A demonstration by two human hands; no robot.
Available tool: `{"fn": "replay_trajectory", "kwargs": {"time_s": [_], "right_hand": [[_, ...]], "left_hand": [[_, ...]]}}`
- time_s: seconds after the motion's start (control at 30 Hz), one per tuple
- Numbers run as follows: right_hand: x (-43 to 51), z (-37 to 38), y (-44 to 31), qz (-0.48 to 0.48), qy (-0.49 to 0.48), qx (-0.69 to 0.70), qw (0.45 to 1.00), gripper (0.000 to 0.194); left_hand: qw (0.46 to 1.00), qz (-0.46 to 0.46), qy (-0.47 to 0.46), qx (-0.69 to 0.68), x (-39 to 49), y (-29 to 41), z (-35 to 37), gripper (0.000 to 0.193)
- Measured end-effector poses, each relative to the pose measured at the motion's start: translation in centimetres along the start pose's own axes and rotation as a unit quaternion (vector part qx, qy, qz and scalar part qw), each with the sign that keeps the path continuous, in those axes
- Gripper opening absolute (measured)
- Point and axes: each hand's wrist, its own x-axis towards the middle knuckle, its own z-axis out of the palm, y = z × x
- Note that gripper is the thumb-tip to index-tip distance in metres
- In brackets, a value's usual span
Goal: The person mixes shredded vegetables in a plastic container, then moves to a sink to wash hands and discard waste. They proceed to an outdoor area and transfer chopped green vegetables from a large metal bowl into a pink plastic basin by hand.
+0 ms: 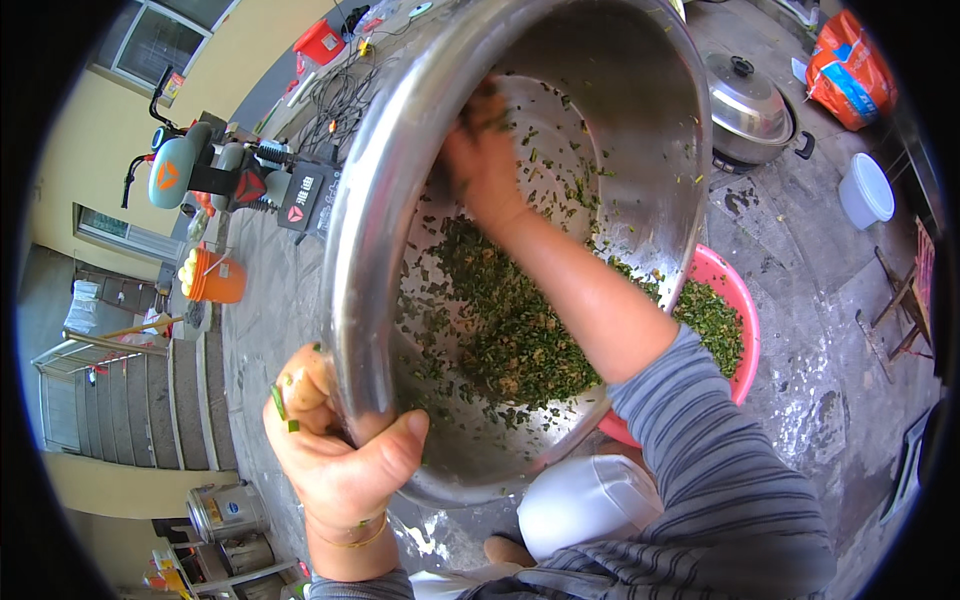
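My left hand [349,450] grips the rim of a large stainless steel basin [360,247], thumb inside and fingers around the outside, with bits of chopped greens stuck to it. The basin is tilted, its mouth turned towards me and to the right. Inside it, my right hand [487,165] reaches to the far left of the wall; it is blurred, and its fingers are partly hidden in shadow. A heap of chopped green leaves mixed with brownish crumbs [525,360] lies in the lower part. Under the basin's right edge stands a pink basin [742,360] holding more chopped greens [709,322].
On the right are a lidded electric pan [750,105], an orange bag [851,75], a white bucket [866,191] and a wooden stool [904,300]. An electric scooter [225,176], an orange bucket [217,276] and concrete steps [150,405] are at left. The concrete floor has wet patches.
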Motion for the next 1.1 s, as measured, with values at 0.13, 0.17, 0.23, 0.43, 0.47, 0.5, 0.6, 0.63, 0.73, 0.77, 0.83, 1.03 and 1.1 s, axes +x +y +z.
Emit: {"fn": "replay_trajectory", "kwargs": {"time_s": [0.13, 0.17, 0.23, 0.43, 0.47, 0.5, 0.6, 0.63, 0.73, 0.77, 0.83, 1.03, 1.1], "right_hand": [[-10.8, 1.6, -8.2, -0.062, -0.259, -0.022, 0.964, 0.046], [-13.0, 0.2, -8.7, -0.136, -0.329, -0.023, 0.934, 0.041], [-16.7, -3.6, -6.2, -0.178, -0.473, -0.011, 0.863, 0.033], [-12.6, -6.7, -5.0, -0.153, -0.262, -0.107, 0.947, 0.047], [-10.5, -6.2, -5.4, -0.168, -0.211, -0.128, 0.955, 0.044], [-10.2, -5.9, -4.7, -0.167, -0.227, -0.139, 0.949, 0.044], [-11.8, -5.7, -1.9, -0.194, -0.287, -0.185, 0.92, 0.038], [-13.1, -7.0, -0.7, -0.196, -0.332, -0.194, 0.902, 0.034], [-16.9, -10.6, -0.1, -0.105, -0.414, -0.192, 0.884, 0.024], [-18.3, -11.5, -0.2, -0.056, -0.433, -0.192, 0.879, 0.022], [-19.3, -10.3, -3.4, -0.101, -0.418, -0.095, 0.898, 0.019], [-23.6, -7.7, -4.7, -0.159, -0.513, -0.085, 0.839, 0.018], [-23.7, -10.1, -2.6, -0.079, -0.612, -0.132, 0.776, 0.019]], "left_hand": [[1.0, 0.004, 0.027, 0.005, -0.3, 0.0, -0.9, 0.037], [0.999, 0.008, 0.037, 0.007, -0.4, 0.0, -0.7, 0.037], [0.999, 0.019, 0.049, 0.009, -0.5, 0.2, 0.5, 0.038], [0.997, 0.059, 0.05, 0.017, -0.2, -0.2, 0.4, 0.034], [0.997, 0.055, 0.049, 0.009, -0.2, -0.1, 0.5, 0.034], [0.997, 0.053, 0.049, 0.004, -0.4, 0.0, 0.5, 0.034], [0.997, 0.06, 0.05, -0.015, -0.4, 0.2, 0.6, 0.035], [0.996, 0.068, 0.05, -0.02, -0.3, 0.4, 0.5, 0.035], [0.994, 0.103, 0.01, -0.021, -0.2, -0.1, -0.8, 0.049], [0.994, 0.105, 0.005, -0.013, -0.2, -0.5, -1.1, 0.055], [0.994, 0.105, 0.019, -0.003, -0.8, -1.1, -0.2, 0.066], [0.988, 0.148, 0.05, 0.006, -1.8, -0.2, 0.3, 0.077], [0.989, 0.144, 0.038, -0.004, -1.2, -0.7, 0.3, 0.077]]}}
